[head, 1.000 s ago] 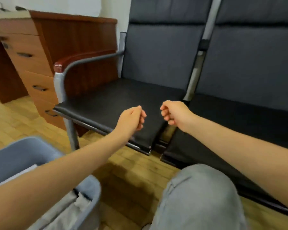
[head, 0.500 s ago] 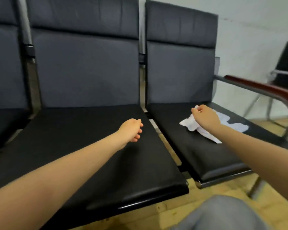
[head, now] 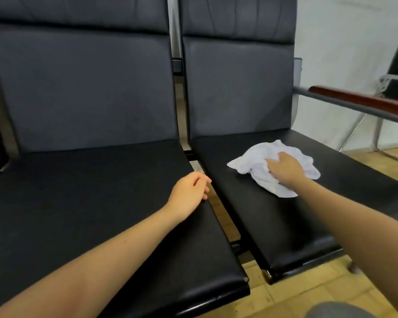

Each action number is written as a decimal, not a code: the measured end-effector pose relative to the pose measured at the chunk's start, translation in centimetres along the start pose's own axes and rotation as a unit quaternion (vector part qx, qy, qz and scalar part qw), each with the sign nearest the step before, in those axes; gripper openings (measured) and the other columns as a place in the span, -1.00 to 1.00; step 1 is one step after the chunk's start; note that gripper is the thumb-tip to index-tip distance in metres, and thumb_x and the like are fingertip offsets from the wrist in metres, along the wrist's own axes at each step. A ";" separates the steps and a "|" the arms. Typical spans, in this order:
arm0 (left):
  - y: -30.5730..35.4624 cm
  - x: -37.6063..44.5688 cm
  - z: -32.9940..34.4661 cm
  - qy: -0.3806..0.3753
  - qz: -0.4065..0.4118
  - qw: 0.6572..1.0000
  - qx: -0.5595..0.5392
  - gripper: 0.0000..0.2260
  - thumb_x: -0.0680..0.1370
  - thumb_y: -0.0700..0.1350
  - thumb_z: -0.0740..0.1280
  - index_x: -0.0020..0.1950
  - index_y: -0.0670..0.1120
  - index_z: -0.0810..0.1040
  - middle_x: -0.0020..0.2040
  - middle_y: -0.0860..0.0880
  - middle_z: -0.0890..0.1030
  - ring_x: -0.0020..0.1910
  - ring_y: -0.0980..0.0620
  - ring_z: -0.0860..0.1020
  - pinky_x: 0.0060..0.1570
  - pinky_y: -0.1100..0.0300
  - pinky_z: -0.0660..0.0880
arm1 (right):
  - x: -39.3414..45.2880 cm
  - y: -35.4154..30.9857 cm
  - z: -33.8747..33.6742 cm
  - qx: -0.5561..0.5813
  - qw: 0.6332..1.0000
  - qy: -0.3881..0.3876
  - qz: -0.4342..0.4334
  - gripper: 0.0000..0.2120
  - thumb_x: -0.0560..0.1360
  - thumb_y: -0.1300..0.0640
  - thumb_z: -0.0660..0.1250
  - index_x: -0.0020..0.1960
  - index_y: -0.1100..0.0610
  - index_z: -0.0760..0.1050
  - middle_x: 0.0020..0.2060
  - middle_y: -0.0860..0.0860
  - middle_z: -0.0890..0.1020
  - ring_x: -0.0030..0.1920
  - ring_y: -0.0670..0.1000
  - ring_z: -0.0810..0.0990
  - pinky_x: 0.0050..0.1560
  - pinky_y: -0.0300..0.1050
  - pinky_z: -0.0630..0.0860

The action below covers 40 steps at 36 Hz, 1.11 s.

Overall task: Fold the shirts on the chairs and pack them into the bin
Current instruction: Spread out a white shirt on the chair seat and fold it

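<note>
A: Where is the shirt?

B: A crumpled white shirt (head: 257, 157) lies on the seat of the right-hand black chair (head: 274, 226), toward the middle of the seat.

A: And the hands?

B: The right hand (head: 285, 167) lies on top of the shirt, fingers gathering its cloth. The left hand (head: 189, 195) holds nothing, fingers loosely curled, over the right edge of the neighbouring chair (head: 90, 203), left of the shirt.
</note>
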State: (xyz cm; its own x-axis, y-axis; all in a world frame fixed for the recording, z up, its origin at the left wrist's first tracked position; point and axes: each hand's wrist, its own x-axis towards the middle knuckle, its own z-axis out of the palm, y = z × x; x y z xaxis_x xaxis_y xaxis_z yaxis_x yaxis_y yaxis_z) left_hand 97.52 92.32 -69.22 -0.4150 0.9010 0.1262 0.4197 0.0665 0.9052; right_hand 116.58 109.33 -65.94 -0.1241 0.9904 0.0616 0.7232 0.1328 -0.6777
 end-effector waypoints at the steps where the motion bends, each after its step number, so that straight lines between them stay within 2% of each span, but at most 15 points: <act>1: 0.2 0.1 -0.1 -0.004 -0.014 1.000 -0.022 -0.78 0.64 -0.12 0.11 0.02 -0.02 0.55 -0.09 -0.01 0.59 -0.25 0.13 0.55 -0.34 0.31 0.43 | 0.1 -0.4 0.5 0.024 1.000 -0.006 -0.017 -0.68 0.58 0.01 0.26 0.20 0.22 0.47 -0.12 0.13 0.56 -0.10 0.15 0.57 -0.21 -0.12 0.46; 4: 1.5 0.2 -0.9 -0.015 -0.089 0.990 -0.112 -0.80 0.65 0.06 0.14 0.15 -0.01 0.44 0.08 -0.06 0.54 -0.02 0.05 0.55 -0.19 0.21 0.54 | -2.2 -3.4 1.4 0.078 0.995 -0.017 -0.061 -0.77 0.56 -0.07 0.27 0.05 0.09 0.50 -0.10 0.01 0.56 -0.03 0.06 0.54 0.01 -0.12 0.42; 7: 2.9 0.3 -2.9 -0.019 -0.093 0.979 -0.181 -0.62 0.61 0.22 0.15 0.32 0.03 0.37 0.21 0.03 0.49 0.16 0.02 0.50 0.04 0.09 0.55 | -4.7 -7.4 2.8 0.239 0.963 -0.062 -0.112 -0.74 0.53 -0.07 0.32 0.03 0.12 0.57 -0.05 0.01 0.66 0.01 0.04 0.62 0.02 -0.04 0.54; 10: 4.6 -0.4 -5.7 0.000 -0.021 0.984 -0.176 -0.57 0.59 0.24 0.17 0.36 0.05 0.44 0.21 0.04 0.59 0.17 0.03 0.57 0.11 0.06 0.56 | -8.2 -12.1 4.1 0.335 0.924 -0.122 -0.139 -0.73 0.57 -0.05 0.29 0.12 0.10 0.59 0.02 0.04 0.67 0.04 0.02 0.64 0.08 -0.05 0.58; 13: 6.0 -1.5 -9.3 0.070 -0.027 0.977 -0.198 -0.58 0.59 0.23 0.18 0.30 0.01 0.53 0.15 -0.02 0.64 0.12 0.01 0.60 0.19 0.03 0.52 | -10.5 -15.7 5.0 0.431 0.871 -0.200 -0.125 -0.65 0.57 -0.11 0.27 0.17 0.12 0.59 0.04 0.08 0.69 0.08 0.07 0.65 0.16 0.04 0.56; 16: 6.1 -3.1 -14.4 0.133 -0.055 0.960 -0.241 -0.55 0.58 0.25 0.19 0.27 -0.03 0.55 0.12 -0.03 0.65 0.08 0.02 0.61 0.07 0.14 0.55 | -11.7 -17.7 6.0 0.500 0.802 -0.313 -0.095 -0.58 0.54 -0.15 0.28 0.24 0.10 0.56 0.12 0.07 0.67 0.14 0.07 0.63 0.18 0.02 0.53; 17: 5.7 -3.7 -16.1 0.148 -0.058 0.955 -0.252 -0.55 0.57 0.25 0.21 0.26 -0.04 0.56 0.10 -0.02 0.65 0.06 0.03 0.62 0.00 0.18 0.56 | -12.1 -18.1 6.4 0.497 0.792 -0.342 -0.089 -0.59 0.54 -0.15 0.30 0.24 0.09 0.56 0.10 0.05 0.67 0.08 0.04 0.65 0.07 -0.04 0.56; 19: 4.4 -4.9 -19.1 0.177 -0.066 0.949 -0.250 -0.57 0.55 0.24 0.27 0.23 -0.04 0.57 0.07 -0.01 0.67 0.04 0.03 0.64 -0.02 0.17 0.56 | -12.7 -18.4 7.4 0.430 0.813 -0.377 -0.108 -0.70 0.54 -0.08 0.33 0.07 0.13 0.60 -0.12 0.03 0.61 -0.21 -0.05 0.56 -0.32 -0.18 0.39; 20: 3.3 -5.3 -20.4 0.194 -0.071 0.949 -0.237 -0.59 0.53 0.21 0.31 0.20 -0.04 0.58 0.06 -0.01 0.67 0.03 0.03 0.64 0.00 0.15 0.56 | -12.9 -18.2 7.8 0.348 0.848 -0.372 -0.144 -0.72 0.53 -0.06 0.35 -0.03 0.17 0.60 -0.22 0.04 0.55 -0.30 -0.06 0.48 -0.37 -0.18 0.29; 22: 0.9 -6.2 -22.8 0.238 -0.076 0.951 -0.180 -0.67 0.50 0.15 0.38 0.01 -0.11 0.57 -0.02 0.01 0.64 -0.04 0.04 0.61 -0.03 0.14 0.53 | -13.4 -18.0 8.6 0.147 0.896 -0.335 -0.250 -0.65 0.50 -0.05 0.40 -0.13 0.28 0.56 -0.31 0.03 0.50 -0.33 -0.06 0.46 -0.33 -0.17 0.32; 24: -1.7 -7.1 -25.0 0.274 -0.084 0.951 -0.116 -0.68 0.50 0.10 0.40 -0.24 -0.11 0.44 -0.21 -0.07 0.49 -0.18 -0.01 0.48 -0.15 0.09 0.43 | -13.9 -18.1 9.6 0.045 0.899 -0.302 -0.315 -0.63 0.49 -0.03 0.41 -0.24 0.28 0.50 -0.36 0.06 0.45 -0.33 -0.03 0.42 -0.28 -0.14 0.32; 27: -4.7 -8.4 -27.9 0.319 -0.114 0.939 -0.060 -0.71 0.52 0.04 0.39 -0.25 -0.12 0.45 -0.26 -0.12 0.45 -0.23 -0.04 0.43 -0.18 0.10 0.41 | -14.4 -18.9 10.6 0.095 0.908 -0.274 -0.302 -0.67 0.51 -0.01 0.37 -0.30 0.16 0.38 -0.36 0.10 0.34 -0.31 0.02 0.33 -0.28 -0.10 0.25; 33: -6.8 -9.3 -31.7 0.387 -0.089 0.917 0.032 -0.77 0.55 -0.01 0.34 -0.21 -0.11 0.42 -0.32 0.02 0.42 -0.35 0.09 0.37 -0.31 0.23 0.33 | -12.6 -20.1 11.9 0.264 0.927 -0.184 -0.195 -0.81 0.53 0.04 0.34 -0.18 0.11 0.45 -0.31 0.09 0.36 -0.27 0.05 0.35 -0.35 -0.16 0.32; 38: -8.0 -9.0 -30.7 0.288 -0.118 0.938 0.151 -0.87 0.53 -0.06 0.31 -0.02 -0.08 0.58 -0.04 0.01 0.57 -0.02 -0.01 0.53 -0.07 0.08 0.52 | -11.7 -19.2 13.5 0.131 0.944 -0.251 -0.167 -0.88 0.52 0.18 0.26 -0.11 0.23 0.51 -0.16 0.15 0.53 -0.12 0.11 0.51 -0.17 -0.04 0.49; 40: -7.9 -8.8 -29.8 0.273 -0.115 0.920 0.258 -0.84 0.52 -0.08 0.25 0.01 -0.02 0.61 0.07 -0.03 0.55 0.08 -0.08 0.49 0.05 -0.03 0.50 | -11.7 -18.7 13.8 0.067 0.941 -0.273 -0.188 -0.85 0.53 0.22 0.26 0.05 0.19 0.57 -0.04 0.05 0.59 0.01 0.05 0.55 -0.08 -0.07 0.52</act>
State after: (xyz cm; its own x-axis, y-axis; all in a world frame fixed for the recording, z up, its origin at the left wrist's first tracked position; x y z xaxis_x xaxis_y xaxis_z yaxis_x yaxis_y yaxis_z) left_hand 73.85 71.09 -65.38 -0.8254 0.4972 0.2674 0.5382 0.5501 0.6385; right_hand 95.15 94.69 -64.15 -0.7111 0.7016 -0.0449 0.4705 0.4275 -0.7720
